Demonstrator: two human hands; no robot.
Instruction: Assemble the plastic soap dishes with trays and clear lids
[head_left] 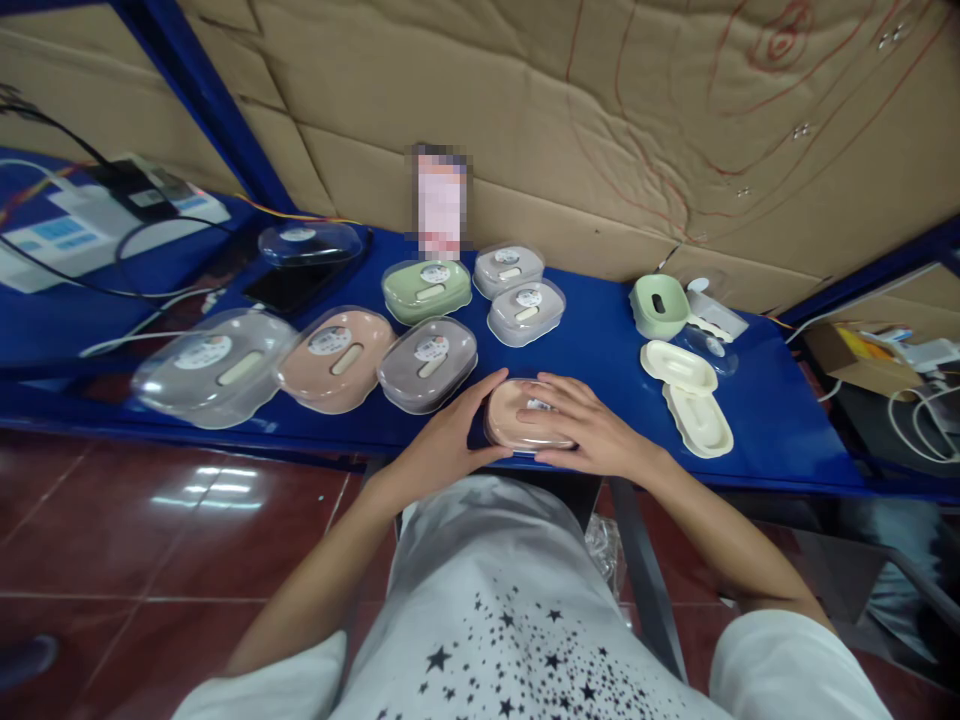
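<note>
A small peach oval plastic box (517,415) with a clear lid and a round label rests at the table's front edge in front of me. My left hand (454,430) curves around its left end, index finger at the far rim and thumb at the near rim, with a gap at the palm. Across its right end and top lies my right hand (589,425), fingers over the lid and thumb along the near side, partly hiding the label. Just left of my hands sits a grey box (427,365) of the same kind, also lidded and labelled.
More lidded boxes stand left and behind: peach (334,360), large grey (214,370), green (426,292) and two small grey ones. To the right are a green open box (660,307) and cream trays (697,420). A phone (296,285) and cables lie left. Cardboard (525,120) backs the table.
</note>
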